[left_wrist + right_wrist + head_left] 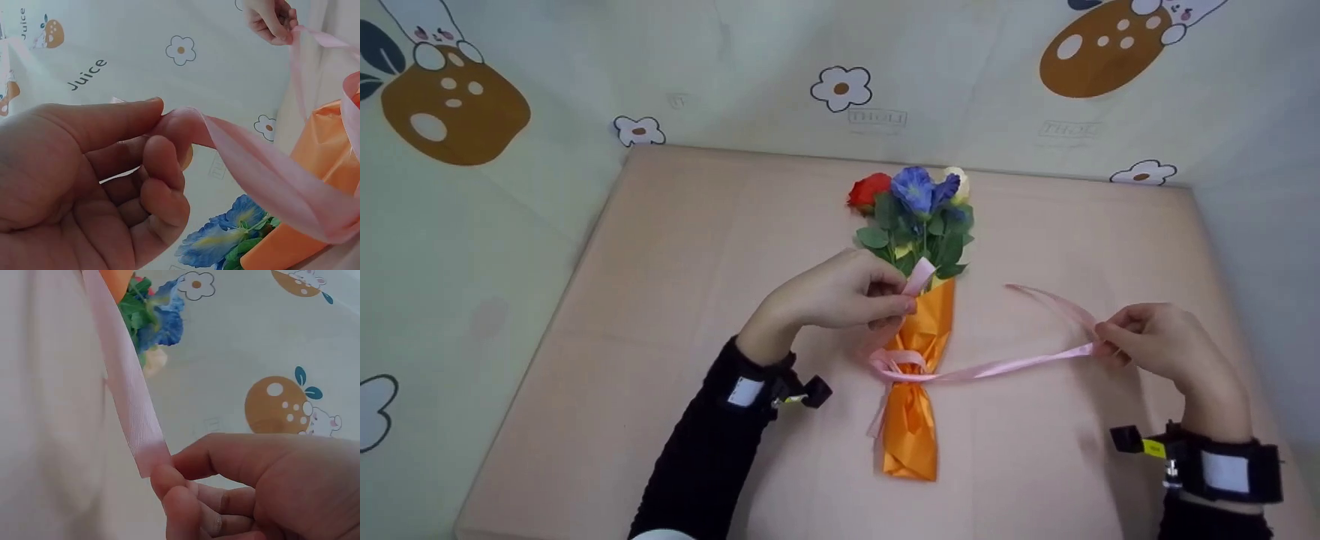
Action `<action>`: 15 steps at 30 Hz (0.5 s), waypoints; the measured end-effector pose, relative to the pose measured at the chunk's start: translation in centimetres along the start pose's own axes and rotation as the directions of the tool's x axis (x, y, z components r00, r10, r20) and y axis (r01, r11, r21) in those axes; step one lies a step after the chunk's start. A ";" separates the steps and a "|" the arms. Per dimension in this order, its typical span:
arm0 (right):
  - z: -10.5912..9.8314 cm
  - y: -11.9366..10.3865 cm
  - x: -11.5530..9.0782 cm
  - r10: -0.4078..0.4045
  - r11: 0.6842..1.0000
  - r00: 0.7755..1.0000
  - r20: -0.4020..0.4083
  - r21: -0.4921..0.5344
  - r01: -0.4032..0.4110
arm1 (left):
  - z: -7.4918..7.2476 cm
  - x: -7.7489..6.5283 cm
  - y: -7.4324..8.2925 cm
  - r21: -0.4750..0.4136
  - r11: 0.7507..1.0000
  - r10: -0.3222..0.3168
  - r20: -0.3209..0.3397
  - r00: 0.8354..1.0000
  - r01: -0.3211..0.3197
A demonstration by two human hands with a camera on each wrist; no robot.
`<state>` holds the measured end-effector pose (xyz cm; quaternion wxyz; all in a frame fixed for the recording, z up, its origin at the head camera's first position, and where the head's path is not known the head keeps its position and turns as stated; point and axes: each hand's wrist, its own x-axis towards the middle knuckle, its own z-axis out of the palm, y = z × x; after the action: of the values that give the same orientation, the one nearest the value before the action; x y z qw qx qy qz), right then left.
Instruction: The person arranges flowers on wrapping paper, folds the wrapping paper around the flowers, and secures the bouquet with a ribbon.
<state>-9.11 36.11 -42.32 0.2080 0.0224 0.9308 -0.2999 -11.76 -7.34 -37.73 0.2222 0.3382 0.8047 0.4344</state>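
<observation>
A bouquet with red, blue and pale flowers (913,191) lies on the table, its stems in orange wrapping paper (911,442). Around the middle of the paper runs a pink ribbon (1005,367), looped at the wrap. My left hand (847,292) pinches one length of the ribbon between thumb and fingers, above the upper part of the paper. Out to the right, my right hand (1166,345) pinches the other length, which stretches nearly straight from the bouquet; a loose tail trails behind its fingertips. In the right wrist view, the ribbon (132,399) runs up from the pinching fingertips.
The bouquet rests on a pinkish-beige tabletop (660,262). A pale printed sheet (735,67) with flowers and orange fruit stands behind and beside the table. Each wrist wears a black strap with a small camera.
</observation>
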 end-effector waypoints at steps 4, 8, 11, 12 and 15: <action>0.2 0.8 1.1 0.064 0.996 0.998 -0.004 -0.063 -0.064 | -0.1 -0.3 0.0 -0.093 0.994 0.065 0.017 0.998 -0.063; 0.0 1.4 1.6 0.117 0.985 0.992 -0.046 -0.119 -0.122 | -0.1 -0.3 0.1 -0.150 0.982 0.119 0.038 0.992 -0.112; 0.0 1.7 1.7 0.149 0.977 0.983 -0.108 -0.139 -0.163 | -0.1 -0.4 0.3 -0.169 0.977 0.140 0.032 0.990 -0.133; 0.0 1.7 1.7 0.159 0.974 0.979 -0.126 -0.139 -0.176 | 0.0 -0.4 0.4 -0.167 0.977 0.143 0.026 0.989 -0.136; 0.4 1.1 1.6 0.179 0.967 0.968 -0.174 -0.149 -0.205 | 0.1 -0.2 0.5 -0.163 0.976 0.149 0.011 0.989 -0.145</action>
<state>-10.24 36.67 -43.85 0.1625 0.1192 0.9594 -0.1972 -11.36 -7.26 -37.36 0.2256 0.3825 0.7370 0.5095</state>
